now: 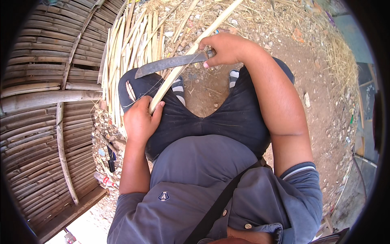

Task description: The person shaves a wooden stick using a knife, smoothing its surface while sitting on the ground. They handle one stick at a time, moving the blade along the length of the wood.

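Observation:
My left hand (142, 118) is closed around the near end of a long, pale split-bamboo strip (172, 79), above my left thigh. The strip slants away to the far right, between my knees. Across it lies a dark, curved machete (170, 64), its broad end by my left knee. My right hand (221, 51) curls at the machete's other end, with thumb and fingers on either side of it. The fingertips of that hand also come up against the bamboo strip. The machete's handle does not show clearly.
Many pale bamboo strips (122, 61) lie in a pile beyond my left knee. A bamboo-slat wall (36, 134) stands close on my left. Dry straw (337, 53) covers the ground at the far right. A plastic bottle (103, 179) lies on stony ground near the wall.

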A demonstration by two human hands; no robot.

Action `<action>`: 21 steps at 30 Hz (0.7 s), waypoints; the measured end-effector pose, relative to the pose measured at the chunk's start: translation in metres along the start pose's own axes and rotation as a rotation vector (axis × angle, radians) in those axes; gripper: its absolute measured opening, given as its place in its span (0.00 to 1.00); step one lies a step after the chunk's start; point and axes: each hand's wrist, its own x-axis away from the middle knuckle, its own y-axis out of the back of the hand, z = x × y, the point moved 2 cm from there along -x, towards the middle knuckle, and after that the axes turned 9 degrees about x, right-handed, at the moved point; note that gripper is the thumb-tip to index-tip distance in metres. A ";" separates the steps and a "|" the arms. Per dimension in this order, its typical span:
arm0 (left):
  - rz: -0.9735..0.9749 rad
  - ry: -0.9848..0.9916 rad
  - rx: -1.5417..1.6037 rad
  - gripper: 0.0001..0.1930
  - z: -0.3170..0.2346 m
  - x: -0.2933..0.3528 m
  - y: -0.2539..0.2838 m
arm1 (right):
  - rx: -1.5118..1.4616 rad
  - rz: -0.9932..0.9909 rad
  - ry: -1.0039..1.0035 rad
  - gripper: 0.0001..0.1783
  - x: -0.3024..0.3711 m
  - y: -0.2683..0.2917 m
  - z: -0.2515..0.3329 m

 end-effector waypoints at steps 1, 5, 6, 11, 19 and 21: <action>-0.005 -0.003 0.000 0.17 0.000 0.000 0.000 | -0.006 -0.004 0.004 0.39 0.000 0.000 -0.001; -0.004 0.010 -0.008 0.17 0.000 0.000 0.000 | -0.049 -0.030 0.014 0.36 -0.001 -0.002 -0.003; -0.003 0.009 -0.012 0.17 0.001 0.001 -0.001 | -0.065 -0.039 0.015 0.34 -0.001 -0.003 -0.003; 0.001 0.013 0.022 0.18 0.001 0.001 0.000 | -0.033 -0.124 0.035 0.33 0.001 0.000 -0.002; -0.026 0.022 0.080 0.16 0.001 0.002 0.003 | 0.070 -0.171 0.027 0.32 0.006 0.012 0.011; -0.003 0.054 0.110 0.16 0.001 0.001 0.008 | 0.106 -0.191 0.026 0.30 0.006 0.013 0.015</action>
